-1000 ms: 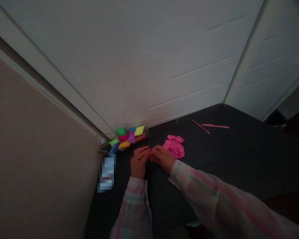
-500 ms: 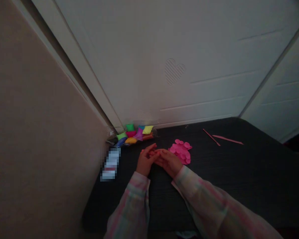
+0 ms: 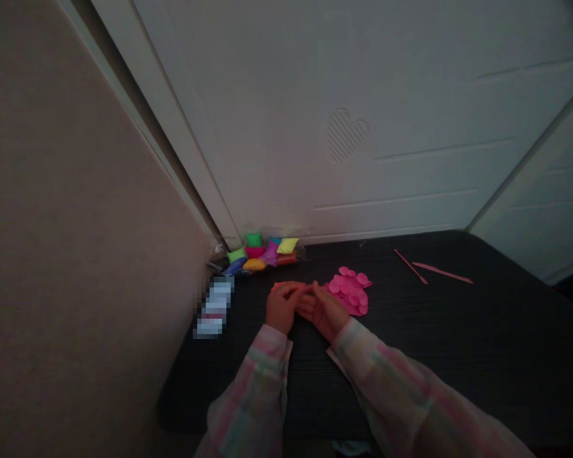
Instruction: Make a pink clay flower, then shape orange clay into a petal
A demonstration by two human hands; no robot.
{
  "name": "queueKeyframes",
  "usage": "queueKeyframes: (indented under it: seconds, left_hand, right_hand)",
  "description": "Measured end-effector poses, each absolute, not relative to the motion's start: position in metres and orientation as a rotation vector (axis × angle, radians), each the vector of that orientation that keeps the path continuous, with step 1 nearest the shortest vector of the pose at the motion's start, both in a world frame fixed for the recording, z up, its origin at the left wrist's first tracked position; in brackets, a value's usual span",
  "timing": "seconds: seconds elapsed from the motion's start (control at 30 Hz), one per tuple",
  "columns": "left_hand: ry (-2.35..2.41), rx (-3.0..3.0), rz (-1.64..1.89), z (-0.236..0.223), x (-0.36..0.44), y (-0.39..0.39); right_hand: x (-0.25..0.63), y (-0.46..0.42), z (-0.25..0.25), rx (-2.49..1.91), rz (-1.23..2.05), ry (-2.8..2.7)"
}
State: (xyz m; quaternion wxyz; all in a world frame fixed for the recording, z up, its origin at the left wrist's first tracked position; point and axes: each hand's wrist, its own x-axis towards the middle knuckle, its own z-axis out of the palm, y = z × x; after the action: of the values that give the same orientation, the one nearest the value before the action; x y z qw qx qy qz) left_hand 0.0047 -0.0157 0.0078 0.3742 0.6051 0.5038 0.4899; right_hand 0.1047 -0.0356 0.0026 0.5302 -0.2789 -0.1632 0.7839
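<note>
Together, the left hand (image 3: 281,310) and the right hand (image 3: 330,313) meet over the tabletop (image 3: 410,362), their fingers bent toward each other; I cannot tell if they pinch something. The pink clay (image 3: 351,294), covered with small discs, lies outside the grip, just beside the right hand. Two pink sticks (image 3: 410,266) rest toward the back right corner, and coloured packets (image 3: 254,264) are at the back left corner.

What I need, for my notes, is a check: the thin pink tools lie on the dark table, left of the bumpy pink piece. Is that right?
No: in the head view, the thin pink tools lie on the dark table, but right of the bumpy pink piece, not left.
</note>
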Motion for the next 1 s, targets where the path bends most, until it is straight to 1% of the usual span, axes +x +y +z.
queueKeyframes:
  seconds: [0.17, 0.37, 0.67, 0.83, 1.0]
  left_hand:
    - [1.397, 1.372, 1.268, 0.007, 0.000, -0.013]
    - [1.248, 1.135, 1.310, 0.003, 0.002, -0.011]
    - [1.084, 1.087, 1.306, -0.006, 0.000, -0.007]
    - [1.171, 1.197, 1.281, -0.006, -0.001, -0.007]
    - [1.169, 1.178, 1.269, 0.002, 0.001, -0.011]
  right_hand:
    - [0.103, -0.037, 0.001, -0.744, 1.838, -0.456]
    - [0.105, -0.035, 0.001, -0.831, 1.708, -0.524]
    - [0.106, -0.032, -0.004, -0.893, 1.662, -0.563]
    - [0.106, -0.031, -0.007, -0.921, 1.607, -0.614]
    - [0.107, -0.029, -0.011, -0.931, 1.507, -0.707]
